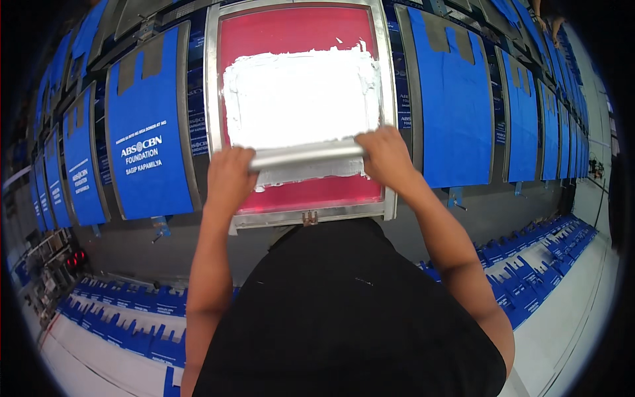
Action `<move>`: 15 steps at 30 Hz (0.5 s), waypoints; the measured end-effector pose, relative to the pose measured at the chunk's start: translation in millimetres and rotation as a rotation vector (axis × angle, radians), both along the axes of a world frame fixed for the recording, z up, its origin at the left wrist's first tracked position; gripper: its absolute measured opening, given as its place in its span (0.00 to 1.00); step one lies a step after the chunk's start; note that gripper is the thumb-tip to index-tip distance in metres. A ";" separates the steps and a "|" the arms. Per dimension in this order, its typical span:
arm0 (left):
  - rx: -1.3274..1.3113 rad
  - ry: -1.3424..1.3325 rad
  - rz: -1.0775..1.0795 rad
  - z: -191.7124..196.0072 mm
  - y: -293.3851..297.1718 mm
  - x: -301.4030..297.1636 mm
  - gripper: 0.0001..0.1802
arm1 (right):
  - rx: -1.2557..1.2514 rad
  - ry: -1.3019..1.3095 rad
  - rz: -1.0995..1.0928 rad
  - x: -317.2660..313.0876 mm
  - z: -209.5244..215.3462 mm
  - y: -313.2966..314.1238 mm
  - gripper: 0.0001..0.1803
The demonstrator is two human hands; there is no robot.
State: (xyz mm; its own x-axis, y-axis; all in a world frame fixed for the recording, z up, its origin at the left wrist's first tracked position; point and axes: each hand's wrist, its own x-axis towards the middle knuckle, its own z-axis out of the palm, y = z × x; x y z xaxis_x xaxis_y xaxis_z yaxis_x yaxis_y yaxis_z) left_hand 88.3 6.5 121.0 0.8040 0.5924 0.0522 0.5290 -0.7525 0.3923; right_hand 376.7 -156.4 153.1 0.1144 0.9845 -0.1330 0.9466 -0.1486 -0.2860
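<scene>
- The left hand (229, 175) and right hand (389, 159) reach forward, knuckles up, forearms slanting inward from the lower part of the view.
- Each grip is clenched around one end of a silver bar (307, 156), which lies crosswise over the near part of white paste (301, 99) on a pink screen (291, 30).
- Most fingertips are hidden behind the bar.
- Glare washes out the paste's surface.
- A black shirt (350, 311) covers whatever lies below the screen's near edge.
</scene>
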 end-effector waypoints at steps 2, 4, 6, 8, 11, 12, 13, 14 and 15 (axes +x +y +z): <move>-0.023 -0.050 0.006 1.0 -20.5 -7.5 0.21 | 0.019 -0.017 -0.010 -16.2 1.4 -21.4 0.18; -0.081 -0.079 0.019 -7.4 -30.9 -9.4 0.21 | -0.038 -0.028 -0.029 -22.5 -0.4 -25.0 0.19; -0.122 -0.062 0.061 -11.2 -30.5 -10.6 0.22 | -0.170 -0.036 -0.070 -22.3 -2.4 -20.0 0.20; -0.149 -0.060 0.072 -14.7 -31.0 -11.4 0.23 | -0.108 -0.062 -0.044 -25.8 -5.5 -23.4 0.14; 0.020 -0.208 0.057 -46.7 -62.8 -30.4 0.25 | -0.018 -0.060 -0.069 -37.2 -19.8 -42.2 0.18; 0.024 -0.202 0.057 -48.1 -51.5 -25.0 0.26 | 0.008 -0.054 -0.090 -38.8 -27.6 -47.5 0.22; 0.017 -0.187 0.055 -51.0 -40.7 -20.0 0.26 | -0.021 -0.096 -0.081 -29.7 -33.4 -41.1 0.22; 0.009 -0.172 0.053 -55.3 -26.6 -11.1 0.27 | -0.005 -0.151 -0.063 -12.4 -43.8 -20.3 0.22; 0.025 -0.148 0.088 -51.6 3.6 7.9 0.25 | -0.045 -0.149 -0.078 1.6 -40.7 14.7 0.22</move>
